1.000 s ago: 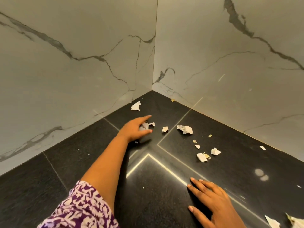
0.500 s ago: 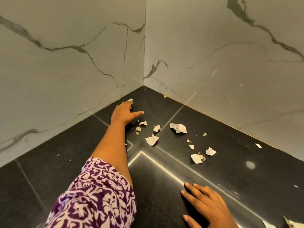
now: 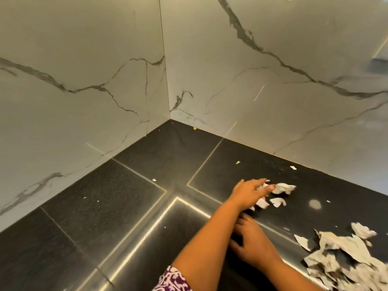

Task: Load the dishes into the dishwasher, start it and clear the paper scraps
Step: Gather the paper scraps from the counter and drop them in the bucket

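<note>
The right hand (image 3: 252,246) lies partly hidden under the left forearm (image 3: 212,238). The pile of paper scraps (image 3: 346,246) at lower right is motion-blurred and runs off the picture's right and bottom edges.

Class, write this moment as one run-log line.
left hand: flat against small paper scraps | right hand: flat on black surface | scrap pile: lower right

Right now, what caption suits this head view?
Left hand touches small paper scraps on dark tiles; a larger pile lies nearby.
</note>
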